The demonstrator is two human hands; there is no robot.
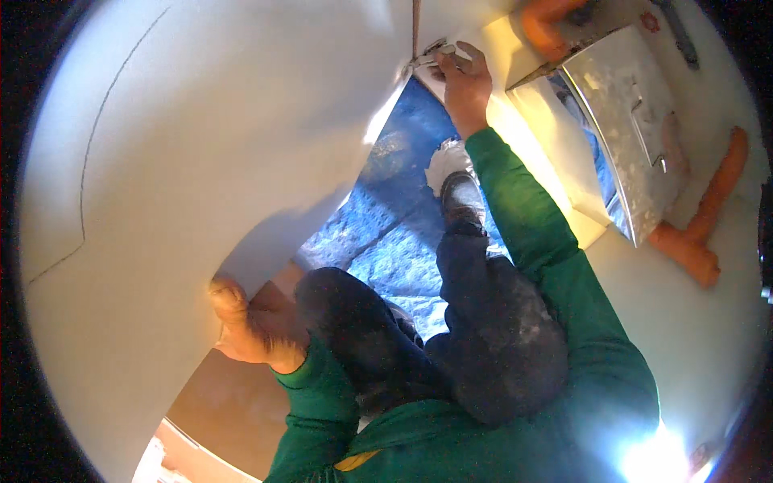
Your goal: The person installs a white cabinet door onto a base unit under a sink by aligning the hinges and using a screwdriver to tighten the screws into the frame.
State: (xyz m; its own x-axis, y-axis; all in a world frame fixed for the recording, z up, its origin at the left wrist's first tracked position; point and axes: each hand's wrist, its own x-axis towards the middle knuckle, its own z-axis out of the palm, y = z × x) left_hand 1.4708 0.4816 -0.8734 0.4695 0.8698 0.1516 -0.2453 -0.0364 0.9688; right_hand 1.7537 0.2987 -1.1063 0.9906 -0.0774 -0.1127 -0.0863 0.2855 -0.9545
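A large white panel (209, 161) stands along my left side. My left hand (250, 326) is closed on its near edge, thumb on the face and the other fingers mostly hidden. At the panel's far corner, my right hand (465, 79) reaches up with fingers curled at a small metal fitting (435, 50). The fingertips are close against the fitting, and its exact kind is hard to make out.
To the right, a shiny metal plate (624, 121) stands tilted beside a white surface (644, 290). An orange T-shaped piece (696, 233) lies near it. A dark tool (676, 32) is at the far right. Blue-lit paving (378, 225) shows below my knees.
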